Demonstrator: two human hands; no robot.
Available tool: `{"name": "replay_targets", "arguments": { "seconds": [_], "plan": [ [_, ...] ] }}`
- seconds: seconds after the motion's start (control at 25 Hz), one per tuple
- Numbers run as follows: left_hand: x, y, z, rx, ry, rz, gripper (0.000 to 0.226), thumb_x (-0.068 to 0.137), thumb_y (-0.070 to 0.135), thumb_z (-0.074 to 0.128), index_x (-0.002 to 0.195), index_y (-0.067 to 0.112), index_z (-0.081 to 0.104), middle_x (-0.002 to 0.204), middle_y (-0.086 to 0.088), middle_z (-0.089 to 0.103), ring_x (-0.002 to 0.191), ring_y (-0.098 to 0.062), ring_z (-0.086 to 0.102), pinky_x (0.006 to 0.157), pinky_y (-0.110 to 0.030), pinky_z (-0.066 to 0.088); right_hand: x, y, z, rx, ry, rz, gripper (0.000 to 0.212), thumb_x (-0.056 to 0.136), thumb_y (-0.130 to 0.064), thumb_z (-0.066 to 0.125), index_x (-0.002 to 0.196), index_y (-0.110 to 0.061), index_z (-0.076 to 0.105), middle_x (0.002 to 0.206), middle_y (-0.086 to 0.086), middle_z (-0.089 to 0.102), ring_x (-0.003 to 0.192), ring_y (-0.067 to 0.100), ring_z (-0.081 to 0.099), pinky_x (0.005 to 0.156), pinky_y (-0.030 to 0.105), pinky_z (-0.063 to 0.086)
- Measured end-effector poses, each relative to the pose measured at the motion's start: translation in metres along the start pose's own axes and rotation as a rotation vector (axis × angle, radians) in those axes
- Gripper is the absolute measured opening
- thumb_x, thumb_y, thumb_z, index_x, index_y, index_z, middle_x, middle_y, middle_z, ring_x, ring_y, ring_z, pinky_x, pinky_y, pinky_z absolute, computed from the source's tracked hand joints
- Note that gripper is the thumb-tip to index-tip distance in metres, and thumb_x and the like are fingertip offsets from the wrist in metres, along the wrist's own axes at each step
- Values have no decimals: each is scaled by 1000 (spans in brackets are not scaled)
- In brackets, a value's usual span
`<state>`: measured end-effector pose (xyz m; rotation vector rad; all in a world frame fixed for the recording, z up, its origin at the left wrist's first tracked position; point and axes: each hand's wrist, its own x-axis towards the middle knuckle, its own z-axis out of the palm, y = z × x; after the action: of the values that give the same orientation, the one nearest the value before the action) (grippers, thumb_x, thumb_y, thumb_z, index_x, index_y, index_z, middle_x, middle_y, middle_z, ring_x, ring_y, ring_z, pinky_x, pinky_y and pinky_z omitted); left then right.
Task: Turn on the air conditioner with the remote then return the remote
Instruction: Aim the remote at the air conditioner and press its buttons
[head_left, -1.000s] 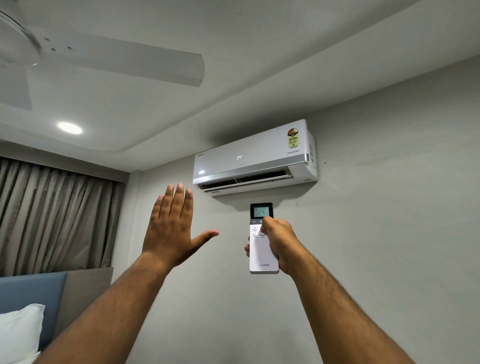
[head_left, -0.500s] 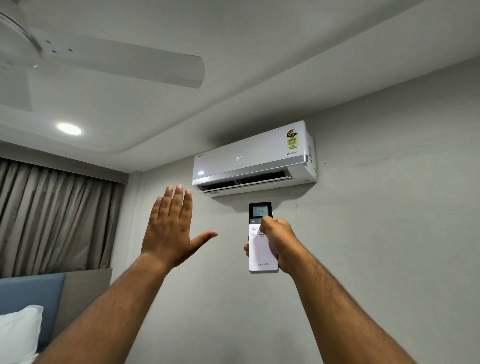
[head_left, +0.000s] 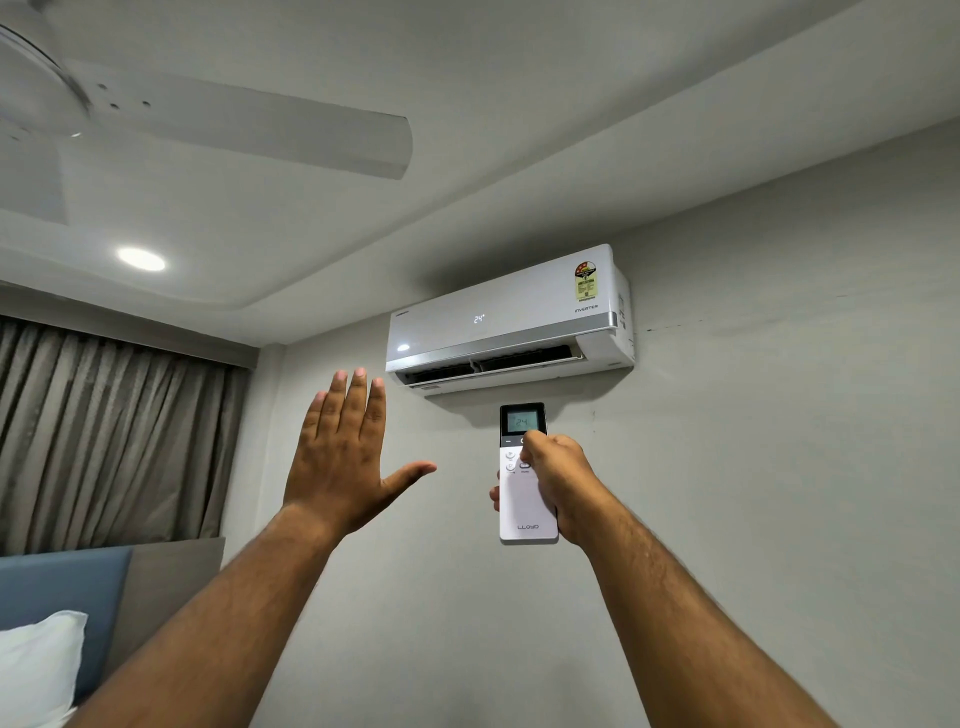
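Note:
A white air conditioner (head_left: 509, 319) hangs high on the grey wall, its front display lit with "24" and its bottom louver open. Just below it my right hand (head_left: 561, 483) holds a white remote (head_left: 524, 504) upright, pointed at the unit, thumb resting on the buttons under its lit screen, which also reads 24. My left hand (head_left: 343, 457) is raised to the left of the remote, palm flat toward the unit, fingers together and thumb spread, holding nothing.
A white ceiling fan blade (head_left: 249, 130) spans the upper left, with a round ceiling light (head_left: 141, 259) beneath it. Grey curtains (head_left: 104, 436) hang at left. A blue headboard (head_left: 57, 597) and a white pillow (head_left: 36, 670) sit at the lower left.
Almost nothing has moved; both hands hold their places. The air conditioner's louver looks slightly more open than a second ago.

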<state>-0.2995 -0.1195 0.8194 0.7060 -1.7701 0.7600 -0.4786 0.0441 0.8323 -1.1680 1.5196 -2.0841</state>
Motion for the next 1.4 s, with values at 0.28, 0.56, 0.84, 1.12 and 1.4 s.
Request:
{"name": "replay_targets", "arguments": {
  "seconds": [0.28, 0.56, 0.84, 1.12, 1.4],
  "plan": [
    [0, 2, 0, -3, -2, 5, 112, 78, 86, 14, 152, 2, 9, 162, -21, 13, 150, -35, 6, 121, -49, 9, 0, 0, -4, -21, 9, 4, 8, 86, -15, 45, 93, -13, 44, 80, 21, 67, 54, 35, 72, 56, 42, 60],
    [-1, 5, -1, -22, 1, 10, 112, 78, 86, 13, 152, 2, 8, 162, -20, 11, 150, -35, 4, 122, -50, 10, -2, -1, -5, -3, 6, -3, 6, 86, -14, 45, 91, -12, 43, 80, 21, 65, 52, 36, 70, 52, 40, 58],
    [0, 7, -1, -15, 1, 7, 112, 77, 86, 10, 153, 3, 5, 162, -20, 8, 151, -34, 1, 122, -49, 7, -2, -1, -8, -18, 13, 10, 7, 87, -15, 45, 93, -13, 43, 81, 21, 66, 53, 35, 71, 56, 41, 59],
    [-1, 9, -1, -30, 2, 5, 112, 77, 86, 12, 152, 3, 6, 162, -20, 8, 151, -34, 1, 122, -50, 8, -2, -3, -8, -18, 13, 1, 7, 86, -15, 45, 92, -13, 43, 80, 21, 65, 53, 36, 71, 54, 40, 59],
    [0, 9, -1, -29, 5, 4, 112, 78, 86, 13, 152, 3, 6, 162, -20, 9, 150, -35, 3, 122, -50, 9, -1, -3, -8, -39, 17, -21, 4, 88, -16, 45, 91, -13, 45, 78, 20, 68, 54, 34, 72, 54, 41, 60]
  ]
}}
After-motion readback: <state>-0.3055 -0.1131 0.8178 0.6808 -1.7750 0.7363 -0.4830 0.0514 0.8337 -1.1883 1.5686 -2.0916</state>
